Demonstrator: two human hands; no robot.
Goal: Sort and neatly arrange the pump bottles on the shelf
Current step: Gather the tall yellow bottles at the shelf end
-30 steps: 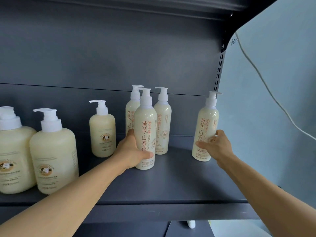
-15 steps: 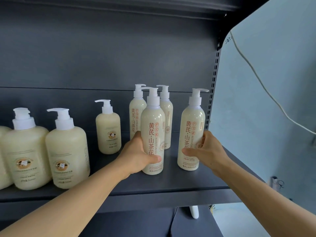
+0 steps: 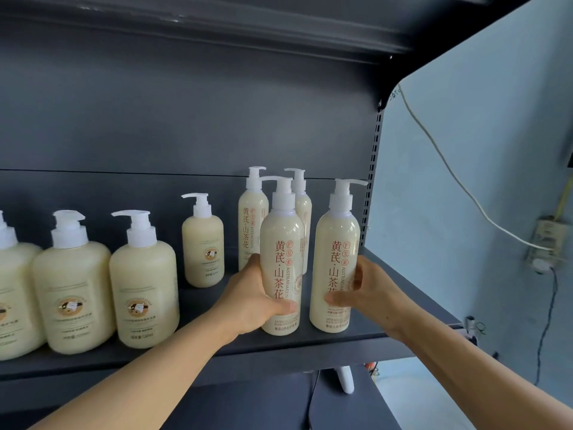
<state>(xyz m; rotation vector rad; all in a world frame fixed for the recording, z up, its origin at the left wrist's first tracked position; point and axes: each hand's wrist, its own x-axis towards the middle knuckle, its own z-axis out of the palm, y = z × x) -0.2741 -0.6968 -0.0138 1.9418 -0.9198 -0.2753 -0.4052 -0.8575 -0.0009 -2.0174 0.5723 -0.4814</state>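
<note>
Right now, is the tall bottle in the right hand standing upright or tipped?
Upright. The tall bottle stands with its base on the shelf, pump on top, while the right hand grips its side.

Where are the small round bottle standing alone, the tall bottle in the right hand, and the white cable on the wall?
small round bottle (image 3: 203,254): head view, middle of its body.
tall bottle in the right hand (image 3: 336,240): head view, upper body.
white cable (image 3: 446,164): head view, mid-run.

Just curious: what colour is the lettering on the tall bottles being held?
Orange-red lettering on the cream tall bottles, clearest in the head view.
</note>
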